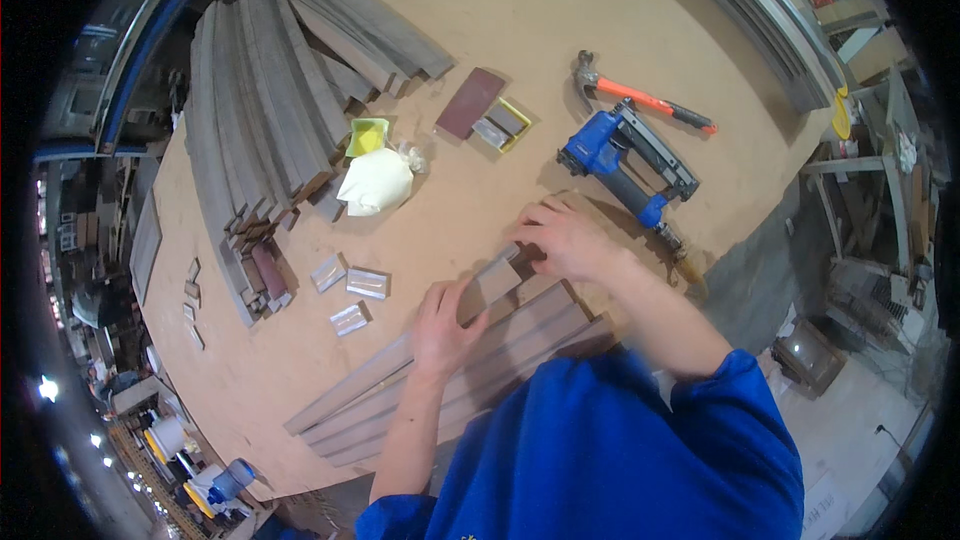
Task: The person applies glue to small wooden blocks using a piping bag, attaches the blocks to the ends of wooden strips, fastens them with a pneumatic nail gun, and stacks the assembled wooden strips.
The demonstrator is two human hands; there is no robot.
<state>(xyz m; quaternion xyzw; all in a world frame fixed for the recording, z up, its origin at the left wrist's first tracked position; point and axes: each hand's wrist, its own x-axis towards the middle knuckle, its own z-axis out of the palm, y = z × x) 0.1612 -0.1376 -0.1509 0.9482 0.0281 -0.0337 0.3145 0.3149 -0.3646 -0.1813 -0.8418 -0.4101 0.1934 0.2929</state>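
A long grey-brown wooden strip (489, 286) lies slanting across the near part of the table, under both my hands. My left hand (445, 328) grips it partway along, thumb on the near side and fingers on the far side. At its upper right end my right hand (566, 240) has its fingers curled over the wood; the fingertips are partly hidden. Several similar strips (535, 325) lie side by side just below it, close to my blue shirt. Right of my right hand rests a blue nail gun (605, 145), touched by neither hand.
Beyond the nail gun lies a claw hammer (650, 101). Mid-table are dark red sandpaper (471, 103), a yellow box (517, 137), a green box (367, 127) and a white bag (377, 183). Small packets (367, 283) lie left of my hands. Stacked strips (262, 110) fill the far left.
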